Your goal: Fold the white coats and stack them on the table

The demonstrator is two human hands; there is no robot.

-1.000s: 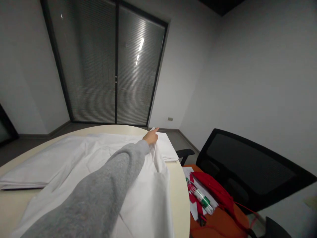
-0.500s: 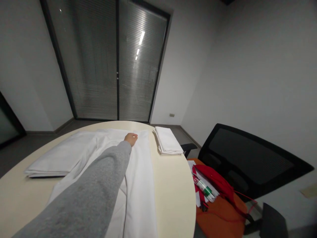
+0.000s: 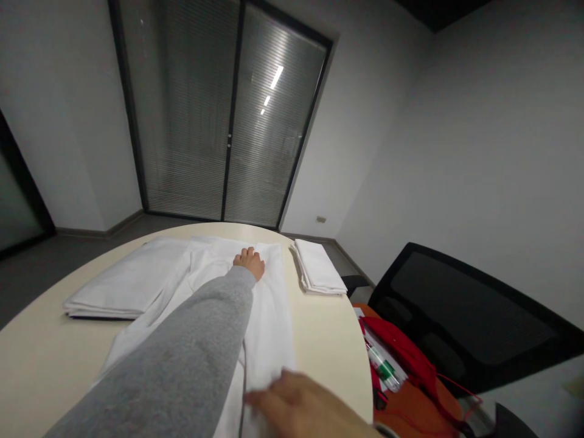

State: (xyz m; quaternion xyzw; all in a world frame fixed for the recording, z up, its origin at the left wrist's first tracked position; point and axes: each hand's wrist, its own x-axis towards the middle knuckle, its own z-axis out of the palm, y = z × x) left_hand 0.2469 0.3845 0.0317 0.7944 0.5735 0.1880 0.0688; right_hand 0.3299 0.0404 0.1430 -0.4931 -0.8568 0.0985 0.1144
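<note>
A white garment or cloth [image 3: 269, 328] lies spread over the round table, its long side running toward me. My left hand [image 3: 249, 263], at the end of a grey sleeve, rests palm down on its far part with the fingers slightly apart. My right hand [image 3: 301, 404] is blurred at the bottom of the view, over the near right part of the cloth; its fingers look apart, and whether they touch the fabric I cannot tell. The grey sleeve hides much of the cloth's middle.
A folded white stack [image 3: 132, 274] lies left on the pale round table [image 3: 328, 340], a smaller folded white cloth [image 3: 319, 267] at its far right edge. Close on the right stands an orange-seated chair [image 3: 410, 389] with a red bag [image 3: 401, 350] and a plastic bottle [image 3: 385, 368].
My right hand has come into view from the bottom right. My left hand has gone from a closed shape to fingers spread on the cloth. The view has tilted slightly.
</note>
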